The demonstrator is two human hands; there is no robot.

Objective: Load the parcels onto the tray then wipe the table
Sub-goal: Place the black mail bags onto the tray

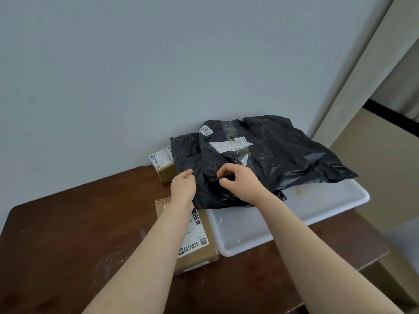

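Note:
A large black plastic parcel (267, 155) with white labels lies over the far half of the white tray (249, 232), its left part hanging past the tray's edge. My left hand (183, 188) grips the bag's left edge. My right hand (238, 180) pinches a fold near the bag's front middle. A flat brown cardboard parcel (197, 243) lies on the table left of the tray, partly under my left forearm. A small brown box (163, 166) stands against the wall, half hidden behind the black bag.
The dark brown wooden table (79, 234) ends at the right just past the tray. A grey wall (136, 75) backs the table. A beige wall corner (353, 87) rises at the right.

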